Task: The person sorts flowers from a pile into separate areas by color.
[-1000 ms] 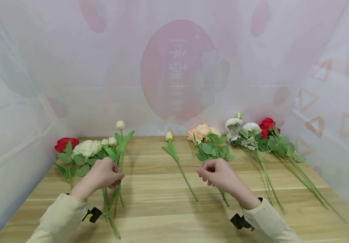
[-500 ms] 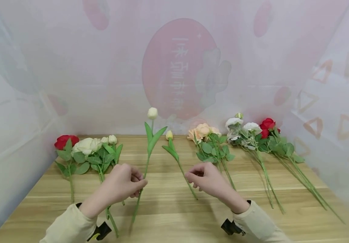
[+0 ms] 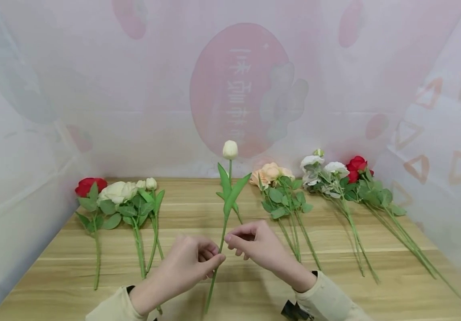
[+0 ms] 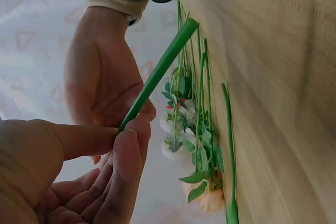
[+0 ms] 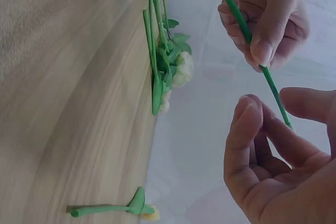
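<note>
A pale, pink-printed backdrop (image 3: 162, 84) rises behind the wooden table (image 3: 190, 211). Above the table, the left hand (image 3: 184, 265) pinches a white tulip (image 3: 232, 197) by its stem (image 3: 224, 226), bloom up and slightly tilted. The right hand (image 3: 260, 247) is just beside the stem, thumb and fingers parted, gripping nothing. A yellow tulip (image 5: 137, 203) lies on the table, with peach flowers (image 3: 271, 174) to its right.
</note>
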`<state>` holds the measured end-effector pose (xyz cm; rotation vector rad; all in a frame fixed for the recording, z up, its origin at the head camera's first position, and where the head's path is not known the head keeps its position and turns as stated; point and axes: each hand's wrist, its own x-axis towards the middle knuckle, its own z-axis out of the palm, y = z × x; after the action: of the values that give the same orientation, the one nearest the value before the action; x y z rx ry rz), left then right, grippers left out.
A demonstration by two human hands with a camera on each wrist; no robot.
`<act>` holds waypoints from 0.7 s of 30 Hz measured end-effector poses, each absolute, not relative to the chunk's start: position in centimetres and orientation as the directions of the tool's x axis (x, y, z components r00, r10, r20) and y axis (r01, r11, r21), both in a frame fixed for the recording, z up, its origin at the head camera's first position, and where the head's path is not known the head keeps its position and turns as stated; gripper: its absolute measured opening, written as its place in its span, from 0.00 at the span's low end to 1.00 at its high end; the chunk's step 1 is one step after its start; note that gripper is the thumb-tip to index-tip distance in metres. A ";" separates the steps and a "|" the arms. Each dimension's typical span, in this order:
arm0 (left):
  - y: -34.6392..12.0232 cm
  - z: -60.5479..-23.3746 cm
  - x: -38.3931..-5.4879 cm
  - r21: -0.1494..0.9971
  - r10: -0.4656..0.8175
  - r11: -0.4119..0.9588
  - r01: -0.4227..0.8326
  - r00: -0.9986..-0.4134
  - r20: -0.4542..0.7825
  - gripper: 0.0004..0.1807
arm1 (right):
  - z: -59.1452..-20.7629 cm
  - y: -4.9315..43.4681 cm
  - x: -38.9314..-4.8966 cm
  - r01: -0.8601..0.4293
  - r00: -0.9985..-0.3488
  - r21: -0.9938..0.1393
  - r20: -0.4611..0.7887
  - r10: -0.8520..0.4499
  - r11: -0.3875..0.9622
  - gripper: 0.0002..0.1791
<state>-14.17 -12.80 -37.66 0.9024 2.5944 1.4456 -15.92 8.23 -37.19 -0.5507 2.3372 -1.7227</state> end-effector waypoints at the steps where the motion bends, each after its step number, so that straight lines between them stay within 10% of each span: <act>1: -12.7 -37.8 -14.1 0.793 0.505 0.389 0.469 -0.828 0.242 0.06 | -37.2 8.2 -15.9 -0.186 -0.912 -0.949 0.071 -0.405 0.253 0.12; 21: -13.7 -37.6 -13.7 0.627 0.613 0.567 0.534 -0.782 0.113 0.12 | -36.8 8.1 -19.2 -0.156 -0.950 -0.896 0.021 -0.312 0.416 0.11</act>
<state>-13.70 -13.66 -37.64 0.9834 2.6752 1.0107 -19.24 8.15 -36.84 -0.4191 2.5148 -1.5667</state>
